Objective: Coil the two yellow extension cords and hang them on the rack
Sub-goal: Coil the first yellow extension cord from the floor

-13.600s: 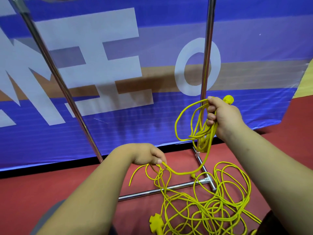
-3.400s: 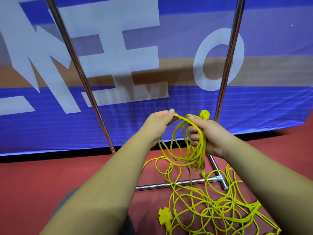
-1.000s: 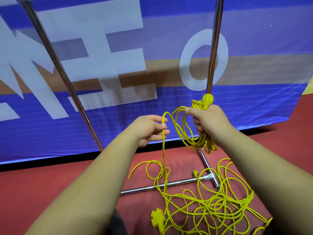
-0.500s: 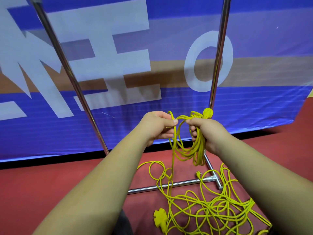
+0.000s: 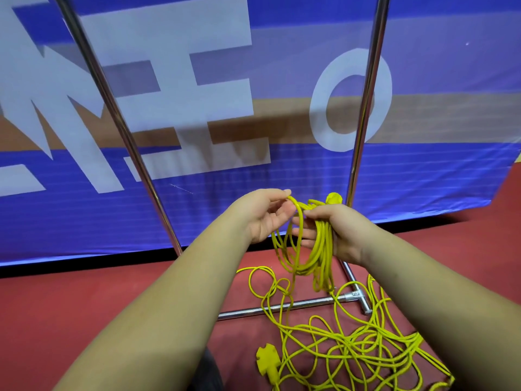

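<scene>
My right hand [image 5: 345,235] grips a bundle of yellow cord loops [image 5: 313,258] that hangs below it, with the cord's plug end [image 5: 334,198] sticking up above the fist. My left hand [image 5: 263,214] pinches a strand at the top of the loops, right beside the right hand. From the bundle the cord runs down into a loose tangle of yellow cord [image 5: 352,351] on the red floor. A flat yellow socket end [image 5: 267,361] lies at the tangle's left. The chrome rack [image 5: 363,119] stands just behind my hands.
The rack's left upright [image 5: 118,122] slants up to the left, and its base bar [image 5: 282,307] with a T-joint lies on the floor under the cord. A blue banner [image 5: 225,170] with large white letters stands behind. Red floor extends left and right.
My left hand has laid another loop against the bundle and now pinches the strand next to my right hand. The bundle has dropped slightly lower.
</scene>
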`<state>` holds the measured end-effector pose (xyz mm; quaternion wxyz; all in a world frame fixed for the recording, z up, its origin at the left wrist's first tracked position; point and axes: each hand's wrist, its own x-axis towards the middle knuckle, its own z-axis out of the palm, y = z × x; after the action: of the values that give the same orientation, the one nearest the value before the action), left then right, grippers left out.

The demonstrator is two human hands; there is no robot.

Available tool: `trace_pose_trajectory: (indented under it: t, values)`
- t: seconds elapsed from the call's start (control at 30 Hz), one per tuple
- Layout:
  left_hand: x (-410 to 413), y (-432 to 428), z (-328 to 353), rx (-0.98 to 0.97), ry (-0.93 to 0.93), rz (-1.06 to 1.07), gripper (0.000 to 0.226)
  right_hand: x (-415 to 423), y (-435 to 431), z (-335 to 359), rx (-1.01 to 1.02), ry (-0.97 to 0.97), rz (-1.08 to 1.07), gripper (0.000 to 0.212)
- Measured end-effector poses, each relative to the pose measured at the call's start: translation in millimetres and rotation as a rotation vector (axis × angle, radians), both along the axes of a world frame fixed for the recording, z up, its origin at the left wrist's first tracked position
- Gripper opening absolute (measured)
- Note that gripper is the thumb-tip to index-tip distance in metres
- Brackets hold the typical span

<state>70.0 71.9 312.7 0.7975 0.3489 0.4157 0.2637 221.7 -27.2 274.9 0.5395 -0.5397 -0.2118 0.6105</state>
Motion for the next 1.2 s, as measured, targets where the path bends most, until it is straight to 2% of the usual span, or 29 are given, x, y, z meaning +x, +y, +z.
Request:
trace_pose_trajectory:
  t: [0.13, 0.27, 0.4, 0.53, 0.6, 0.73, 0.8, 0.93, 1.0, 1.07, 1.17, 1.2]
  values:
    - [-3.8, 10.3, -3.9, -0.076, -0.075, 0.099, 0.008, -11.4, -2.3, 3.0, 0.021, -0.040, 0.084, 0.017]
    - [-2.5, 14.6, -8.0, -0.078, -0.083, 0.138, 0.007, -20.9, -3.1, 9.1, 0.080, -0.102, -0.013, 0.018]
    - [0.1, 17.8, -16.0, -0.053, -0.025, 0.156, 0.007, -18.3, -3.5, 11.6, 0.097, -0.098, 0.001, 0.029]
    - [-2.2, 19.8, -20.1, -0.041, 0.060, 0.064, 0.018, -13.5, -1.8, 6.2, 0.120, -0.057, 0.057, 0.023]
    - [-5.1, 19.5, -17.6, 0.026, 0.185, -0.008, 0.023, -13.1, 0.1, 2.7, 0.114, -0.045, 0.040, 0.019]
    - [-13.8, 20.5, -14.1, 0.312, 0.583, -0.174, 0.038, -8.0, 5.4, 1.4, 0.072, 0.016, -0.046, 0.010]
    - [-18.9, 22.2, -15.6, 0.395, 0.718, -0.299, 0.047, -3.9, 6.8, 3.1, 0.071, 0.045, -0.080, 0.008]
    - [-24.0, 18.0, -31.9, 0.320, 0.874, -0.602, 0.065, 2.8, 7.5, 8.3, 0.084, 0.077, -0.142, 0.007]
    - [-22.7, 9.6, -45.8, 0.337, 0.971, -0.772, 0.052, 5.6, 7.6, 13.3, 0.096, 0.108, -0.170, 0.011]
    - [-18.7, 6.8, -65.8, 0.511, 1.023, -0.955, 0.035, 9.4, 8.4, 19.5, 0.121, 0.145, -0.208, 0.017]
    - [-11.1, 5.1, -85.4, 0.822, 0.954, -1.136, 0.059, 15.8, 9.7, 29.6, 0.157, 0.170, -0.249, 0.021]
    - [-7.8, 4.2, -89.9, 0.848, 0.903, -1.119, 0.056, 18.0, 9.9, 32.2, 0.169, 0.171, -0.256, 0.021]
